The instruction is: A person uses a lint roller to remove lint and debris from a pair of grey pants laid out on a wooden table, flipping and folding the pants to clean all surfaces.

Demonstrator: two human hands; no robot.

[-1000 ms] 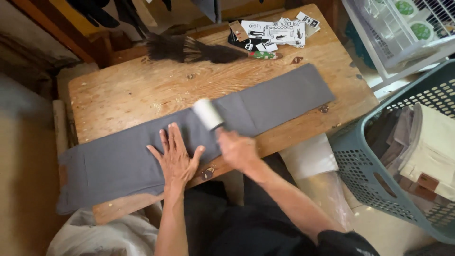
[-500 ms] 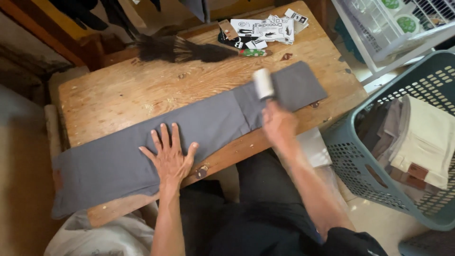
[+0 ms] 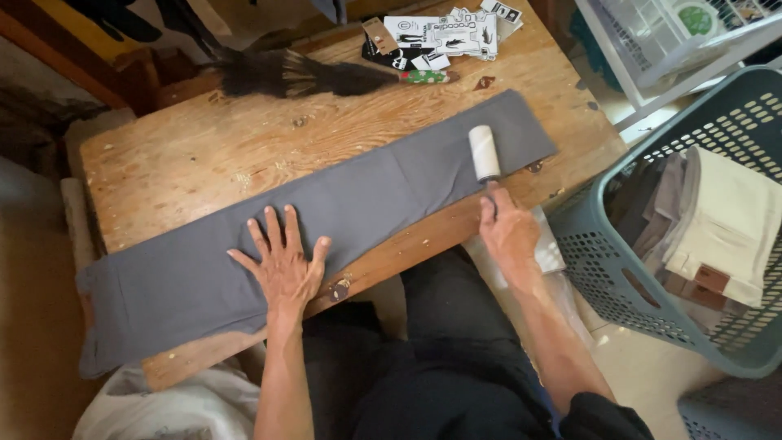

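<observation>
The left hand (image 3: pixel 283 262) lies open, fingers spread flat on the grey folded cloth (image 3: pixel 326 220) stretched across the wooden bench (image 3: pixel 204 155). The right hand (image 3: pixel 509 232) grips what seems a lint roller (image 3: pixel 484 153), resting on the cloth's right end.

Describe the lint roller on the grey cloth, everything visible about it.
The lint roller is a short white cylinder, seemingly wrapped in paper sheets, on a thin handle gripped by the right hand. It lies flat on the folded grey cloth near that cloth's right end, its axis pointing roughly away from the person. The handle is mostly hidden in the hand. The left hand does not touch it.
</observation>
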